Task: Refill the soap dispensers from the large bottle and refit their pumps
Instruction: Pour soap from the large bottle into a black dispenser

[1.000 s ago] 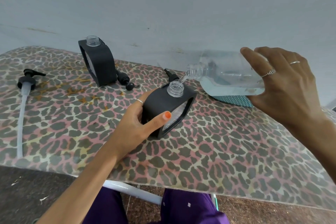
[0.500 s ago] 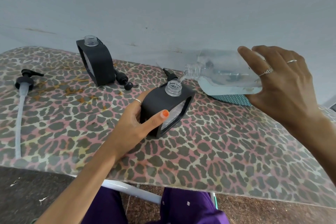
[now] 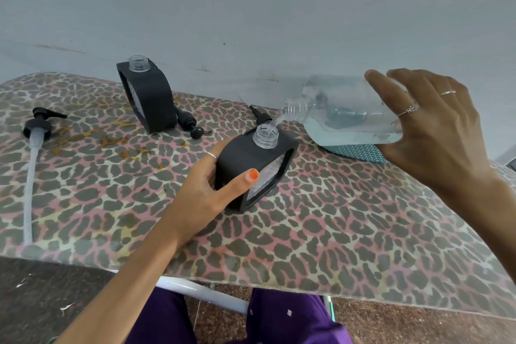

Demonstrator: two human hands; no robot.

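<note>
My left hand [image 3: 206, 190] grips a black soap dispenser [image 3: 251, 159] standing mid-table, its clear neck uncapped. My right hand [image 3: 430, 126] holds the large clear bottle [image 3: 343, 114] tipped on its side, mouth just above that neck, and a thin stream of clear soap runs into it. A second black dispenser [image 3: 148, 95], also uncapped, stands at the back left. One small black pump [image 3: 190, 123] lies beside it; another pump [image 3: 258, 116] shows behind the held dispenser. A long-tubed pump [image 3: 35, 148] lies at the far left.
The table [image 3: 335, 232] has a leopard-print cover and stands against a pale wall. A teal textured object [image 3: 357, 152] lies under the tipped bottle. The table's front edge runs just above my purple-clad legs.
The pour continues. Both hands keep their holds, and the bottle and dispenser stay nearly where they were.
</note>
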